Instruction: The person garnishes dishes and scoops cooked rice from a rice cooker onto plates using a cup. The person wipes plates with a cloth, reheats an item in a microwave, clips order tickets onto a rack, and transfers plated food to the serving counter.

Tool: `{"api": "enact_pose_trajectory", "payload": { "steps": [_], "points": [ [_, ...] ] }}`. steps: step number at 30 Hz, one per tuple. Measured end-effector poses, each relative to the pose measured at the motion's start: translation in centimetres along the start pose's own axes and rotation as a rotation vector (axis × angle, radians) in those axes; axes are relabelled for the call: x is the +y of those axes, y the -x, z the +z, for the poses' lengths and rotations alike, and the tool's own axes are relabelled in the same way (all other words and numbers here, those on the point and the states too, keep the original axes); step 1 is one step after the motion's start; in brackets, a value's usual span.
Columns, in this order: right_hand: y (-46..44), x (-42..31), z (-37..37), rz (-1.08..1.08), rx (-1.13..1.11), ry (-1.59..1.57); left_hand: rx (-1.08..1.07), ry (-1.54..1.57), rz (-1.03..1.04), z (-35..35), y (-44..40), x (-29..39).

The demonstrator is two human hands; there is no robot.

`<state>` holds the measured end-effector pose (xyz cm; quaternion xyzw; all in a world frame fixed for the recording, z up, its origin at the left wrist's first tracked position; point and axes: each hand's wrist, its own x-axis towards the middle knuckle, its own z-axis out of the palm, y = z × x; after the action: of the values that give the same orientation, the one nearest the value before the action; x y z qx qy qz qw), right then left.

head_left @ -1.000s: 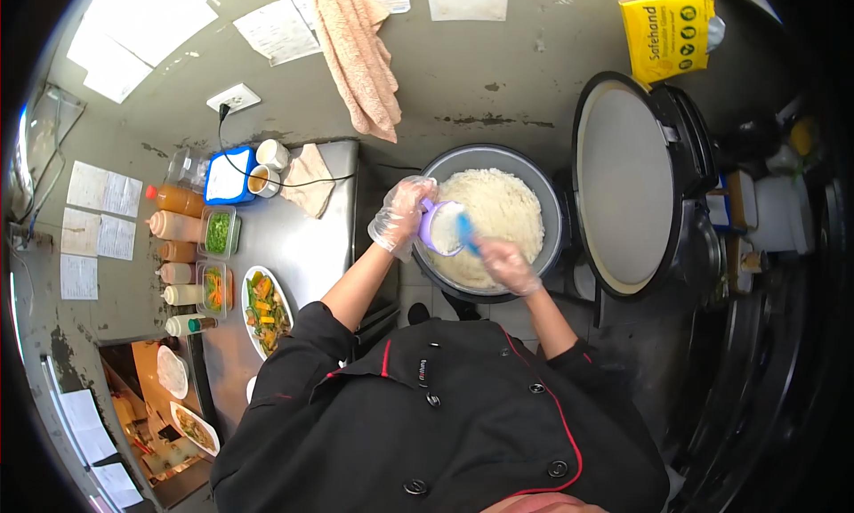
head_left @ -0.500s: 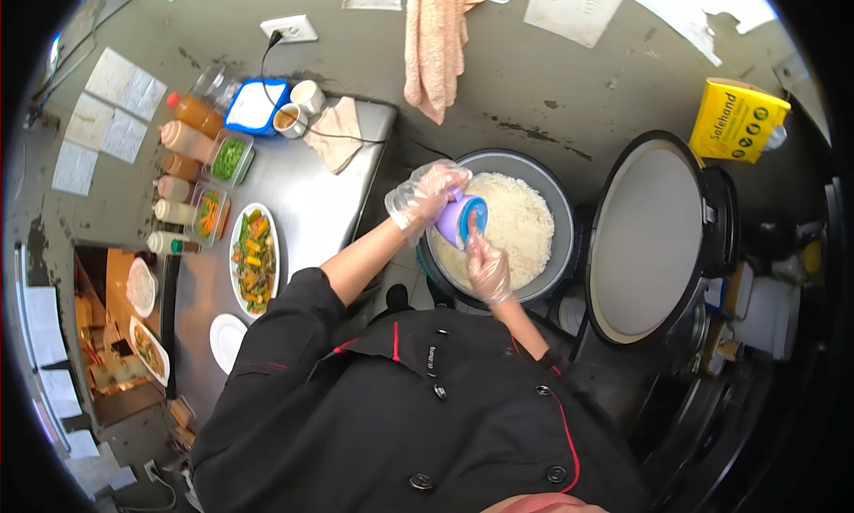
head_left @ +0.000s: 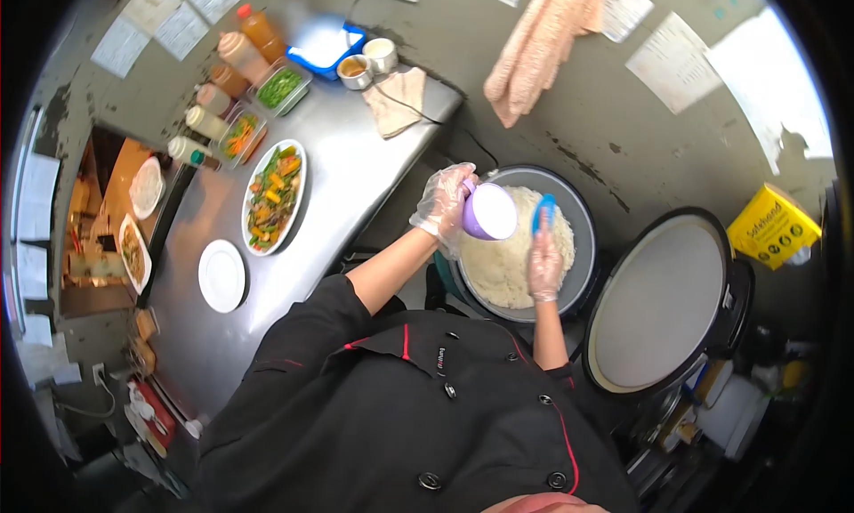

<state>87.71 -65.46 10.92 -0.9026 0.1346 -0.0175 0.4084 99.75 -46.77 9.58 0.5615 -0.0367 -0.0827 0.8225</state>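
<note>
My left hand (head_left: pixel 445 200), in a clear plastic glove, is closed on the handle of a purple cup (head_left: pixel 480 221). The cup is tilted over the rice cooker, and its inside looks white; I cannot tell whether that is rice. In my gloved right hand (head_left: pixel 544 271) is a blue rice paddle (head_left: pixel 544 209), just right of the cup and above the rice. White rice (head_left: pixel 498 273) fills much of the round cooker pot (head_left: pixel 583 237). The cooker's lid (head_left: pixel 658 299) stands open on the right.
On the steel counter (head_left: pixel 342 175) at left are an oval plate of cooked vegetables (head_left: pixel 274 197), a white plate (head_left: pixel 221 275), sauce bottles (head_left: pixel 242 55), a tub of chopped greens (head_left: pixel 280 86) and a folded cloth (head_left: pixel 396 102). A towel (head_left: pixel 543 50) hangs on the wall, near a yellow box (head_left: pixel 774 226).
The blue paddle has moved away from the cup's mouth, rightward over the rice, with my right hand. The cup now shows its white inside. The whole view has turned.
</note>
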Motion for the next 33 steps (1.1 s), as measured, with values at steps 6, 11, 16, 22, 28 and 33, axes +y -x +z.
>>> {"api": "enact_pose_trajectory", "payload": {
  "steps": [6,11,16,22,28,33],
  "points": [
    [-0.6,-1.2,2.7,-0.352,-0.224,0.542,0.250,0.416,0.018,-3.8,5.2,4.0],
    [3.2,-12.9,12.6,-0.136,-0.594,-1.099,0.413,-0.584,0.477,-10.1,13.5,10.5],
    [8.3,-23.6,20.9,0.097,-0.981,-1.679,0.534,-0.564,0.449,-18.4,22.2,15.1],
    [11.6,-30.2,34.6,0.239,-1.347,-1.112,1.081,-0.525,0.142,-25.6,32.6,14.6],
    [13.1,-37.4,50.2,-0.836,-0.941,-0.365,1.458,-0.471,-0.011,-32.7,43.3,11.7],
    [15.3,-36.7,57.7,-1.314,-0.509,0.286,1.574,-0.351,0.084,-36.1,48.6,9.6]
  ]
}}
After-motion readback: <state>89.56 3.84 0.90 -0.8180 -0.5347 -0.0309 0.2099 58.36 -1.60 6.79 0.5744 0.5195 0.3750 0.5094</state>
